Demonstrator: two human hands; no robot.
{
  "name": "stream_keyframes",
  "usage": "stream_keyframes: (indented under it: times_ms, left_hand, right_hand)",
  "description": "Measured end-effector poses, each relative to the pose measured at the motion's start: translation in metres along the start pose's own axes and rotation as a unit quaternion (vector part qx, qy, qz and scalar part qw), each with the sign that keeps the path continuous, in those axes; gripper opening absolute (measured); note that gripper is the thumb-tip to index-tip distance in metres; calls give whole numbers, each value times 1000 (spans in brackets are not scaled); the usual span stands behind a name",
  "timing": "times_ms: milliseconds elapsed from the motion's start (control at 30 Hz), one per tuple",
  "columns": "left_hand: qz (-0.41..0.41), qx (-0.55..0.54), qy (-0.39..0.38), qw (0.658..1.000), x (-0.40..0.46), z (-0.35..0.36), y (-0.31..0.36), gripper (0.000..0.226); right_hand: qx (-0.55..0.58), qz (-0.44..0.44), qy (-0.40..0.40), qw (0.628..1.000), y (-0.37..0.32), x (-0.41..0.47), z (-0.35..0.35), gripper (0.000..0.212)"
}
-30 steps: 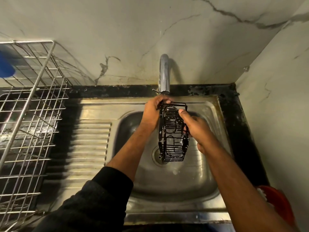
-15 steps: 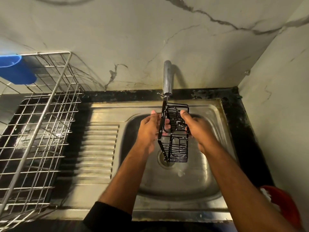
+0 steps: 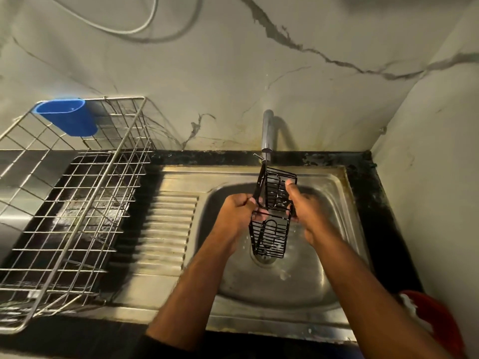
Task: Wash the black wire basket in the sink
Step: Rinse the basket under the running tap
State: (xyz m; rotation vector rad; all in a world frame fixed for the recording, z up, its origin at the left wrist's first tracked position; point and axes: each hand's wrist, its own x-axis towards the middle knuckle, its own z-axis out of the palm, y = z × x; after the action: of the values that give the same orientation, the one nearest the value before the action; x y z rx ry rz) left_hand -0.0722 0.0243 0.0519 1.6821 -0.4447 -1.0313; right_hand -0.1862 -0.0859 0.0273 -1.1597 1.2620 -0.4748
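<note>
The black wire basket [image 3: 270,233] hangs upright on its narrow end over the steel sink [image 3: 334,203], its top just under the chrome tap [image 3: 267,136]. My left hand [image 3: 237,212] grips its left edge about halfway up. On the other side my right hand [image 3: 304,208] holds the right edge, thumb pressed on the upper wires. Water drops fall around the basket's lower end, above the drain [image 3: 264,259].
A large steel wire dish rack [image 3: 77,203] stands on the left counter with a blue plastic cup [image 3: 68,120] hooked at its back. The ribbed drainboard [image 3: 166,229] lies between rack and basin. A red object [image 3: 438,325] sits at the front right corner. Marble walls close the back and right.
My left hand came down from the basket's top by the tap to its middle left edge. The basket tilted a little. The view has pulled back.
</note>
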Motion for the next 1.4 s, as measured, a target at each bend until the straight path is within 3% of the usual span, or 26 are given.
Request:
stream_keyframes:
  times_ms: [100, 333, 600, 1000, 1400]
  left_hand:
    - [12, 12, 30, 999, -1, -1, -5, 28]
    - [41, 9, 38, 998, -5, -3, -7, 28]
    - [41, 3, 30, 999, -5, -6, -4, 28]
    - [49, -6, 27, 998, -4, -6, 0, 29]
    - [69, 62, 27, 995, 1, -4, -1, 26]
  right_hand:
    - [3, -5, -26, 1000, -1, -10, 0, 87]
    - [-20, -26, -4, 999, -6, -23, 0, 63]
    - [-37, -50, -1, 998, -7, -35, 0, 84]
    - [-46, -56, 0, 997, -7, -32, -2, 80]
    - [-46, -53, 5, 998, -1, -24, -8, 79]
